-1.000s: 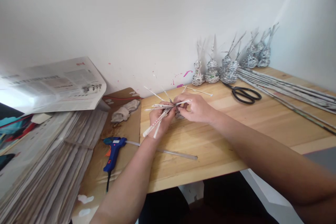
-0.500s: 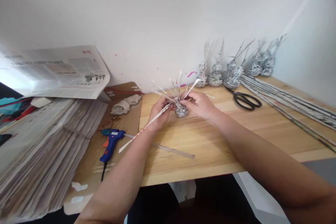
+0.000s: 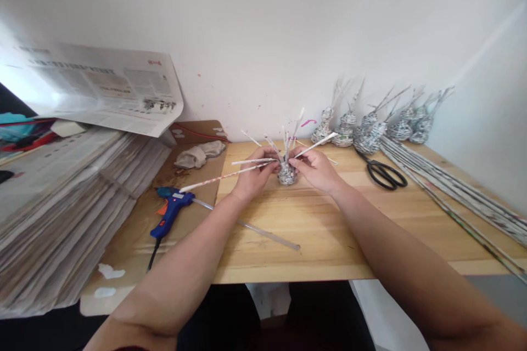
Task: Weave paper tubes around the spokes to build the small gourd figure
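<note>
Bare pale wood spans the near edge of the tabletop [image 3: 288, 271] in front of you. A clear stick [image 3: 274, 237] slants across it, with the blue glue gun [image 3: 168, 216] on the left, so mind your left forearm there.

Beyond, the small woven pot [image 3: 287, 176] sits between your hands, its paper spokes fanning out. Your left hand [image 3: 252, 178] has thumb and fingers pinched together on the long paper strip [image 3: 220, 177] beside the rim; your right hand [image 3: 318, 171] is bent in at the other side, by a short strip, though I cannot tell whether its fingertips close on it. Better to steady the pot low, draw the strip snug with even, light tension, and bend spokes gently at the rim; a hard tug could crease them or skew the shape.

Farther right lie the black scissors [image 3: 386, 174], then woven paper shapes [image 3: 369, 138] near the wall [image 3: 267, 27].
</note>
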`<state>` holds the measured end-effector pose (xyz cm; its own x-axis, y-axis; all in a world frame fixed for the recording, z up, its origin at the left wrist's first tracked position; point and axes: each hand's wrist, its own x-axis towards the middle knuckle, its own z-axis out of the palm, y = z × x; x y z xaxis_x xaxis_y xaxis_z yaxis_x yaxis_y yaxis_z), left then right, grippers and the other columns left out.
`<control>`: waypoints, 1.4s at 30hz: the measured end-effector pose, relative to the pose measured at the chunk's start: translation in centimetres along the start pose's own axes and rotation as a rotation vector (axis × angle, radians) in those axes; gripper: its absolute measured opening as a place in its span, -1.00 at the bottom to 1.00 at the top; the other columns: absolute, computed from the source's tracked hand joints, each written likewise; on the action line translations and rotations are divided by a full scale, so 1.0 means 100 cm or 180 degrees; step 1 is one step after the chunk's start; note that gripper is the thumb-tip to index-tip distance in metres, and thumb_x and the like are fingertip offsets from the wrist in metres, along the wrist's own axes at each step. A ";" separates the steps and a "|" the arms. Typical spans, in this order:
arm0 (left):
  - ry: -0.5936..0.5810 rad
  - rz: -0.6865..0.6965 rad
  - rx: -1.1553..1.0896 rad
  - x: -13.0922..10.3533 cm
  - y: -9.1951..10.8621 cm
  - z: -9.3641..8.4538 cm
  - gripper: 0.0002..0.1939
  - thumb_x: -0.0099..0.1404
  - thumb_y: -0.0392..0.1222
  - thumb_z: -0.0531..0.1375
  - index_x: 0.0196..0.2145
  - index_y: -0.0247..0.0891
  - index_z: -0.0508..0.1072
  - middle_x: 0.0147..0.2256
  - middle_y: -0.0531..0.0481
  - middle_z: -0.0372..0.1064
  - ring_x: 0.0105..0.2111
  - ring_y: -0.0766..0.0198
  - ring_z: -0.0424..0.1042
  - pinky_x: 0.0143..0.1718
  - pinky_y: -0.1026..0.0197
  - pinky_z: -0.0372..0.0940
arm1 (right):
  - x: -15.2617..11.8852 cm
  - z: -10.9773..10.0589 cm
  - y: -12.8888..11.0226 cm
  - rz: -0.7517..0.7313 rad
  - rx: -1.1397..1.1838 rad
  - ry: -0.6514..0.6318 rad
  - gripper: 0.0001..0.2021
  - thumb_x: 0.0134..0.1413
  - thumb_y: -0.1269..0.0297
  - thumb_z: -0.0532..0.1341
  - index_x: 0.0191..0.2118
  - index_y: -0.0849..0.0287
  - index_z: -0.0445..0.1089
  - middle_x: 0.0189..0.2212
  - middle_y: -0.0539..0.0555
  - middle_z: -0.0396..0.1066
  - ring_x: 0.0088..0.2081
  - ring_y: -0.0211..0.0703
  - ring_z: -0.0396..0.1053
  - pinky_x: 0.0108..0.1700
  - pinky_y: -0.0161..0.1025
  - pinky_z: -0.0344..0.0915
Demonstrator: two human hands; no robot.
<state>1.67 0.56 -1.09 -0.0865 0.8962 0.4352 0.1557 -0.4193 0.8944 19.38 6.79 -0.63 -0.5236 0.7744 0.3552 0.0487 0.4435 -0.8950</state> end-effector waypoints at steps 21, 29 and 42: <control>0.0580 -0.0259 -0.0607 -0.003 -0.006 0.010 -0.63 0.04 -0.19 0.39 -0.23 -0.27 0.35 -0.22 -0.12 0.55 -0.21 0.18 0.55 -0.10 0.06 0.41 | 0.001 0.004 0.005 0.0002 -0.0223 0.0337 -0.76 0.01 0.09 0.30 -0.38 0.17 0.39 -0.48 0.00 0.42 -0.48 -0.25 0.33 -0.41 -0.28 0.27; 0.0675 -0.0238 -0.0489 -0.005 -0.004 0.011 -0.71 0.03 -0.10 0.40 -0.40 -0.30 0.42 -0.35 -0.05 0.51 -0.36 0.29 0.49 -0.24 0.17 0.41 | 0.000 0.005 0.010 0.0065 -0.0126 0.0400 -0.73 0.00 0.05 0.30 -0.38 0.16 0.37 -0.51 -0.01 0.40 -0.52 -0.26 0.32 -0.45 -0.29 0.27; 0.0033 0.1244 0.1378 -0.002 -0.009 -0.012 -0.89 0.26 -0.16 0.25 -0.30 -0.16 0.59 -0.23 -0.13 0.55 -0.19 0.18 0.51 -0.08 0.08 0.40 | 0.001 0.007 0.004 0.0107 -0.0071 0.0482 -0.74 -0.01 0.08 0.31 -0.43 0.16 0.34 -0.55 -0.05 0.35 -0.52 -0.28 0.27 -0.46 -0.31 0.22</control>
<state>0.31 0.60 -1.89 0.0490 0.6844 0.7275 0.5659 -0.6191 0.5444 18.78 6.76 -1.14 -0.3873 0.8474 0.3632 0.0838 0.4247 -0.9014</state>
